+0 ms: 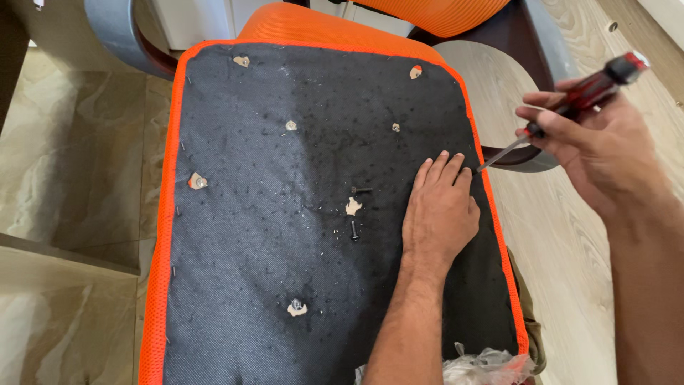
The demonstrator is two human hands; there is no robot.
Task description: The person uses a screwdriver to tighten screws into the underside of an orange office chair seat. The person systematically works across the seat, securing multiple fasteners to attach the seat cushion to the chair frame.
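at the near edge of the upturned seat (pixel 235 285) a crumpled clear bag (pixel 484 365) lies beside your left forearm. a little further in, a torn hole (pixel 297 308) shows pale wood through the black cloth. your left hand (pixel 439 210) lies flat near the right edge, fingers straight and close together, gripping nothing, just pressing the cloth down. just left of it, two black bolts (pixel 354 229) lie loose by another torn hole. your right hand (pixel 595 146) is off the right edge, fingers wrapped round the red and black handle of a screwdriver (pixel 570 107), whose tip meets the cloth right at your left fingertips, by the orange trim. you look to be prying at a staple or the cloth edge there; what the tip bears on is too small to tell. next move, as i judge it: a shallow angle and a gentle lever, with your left fingers clear of the tip. further off, more holes dot the far corners.
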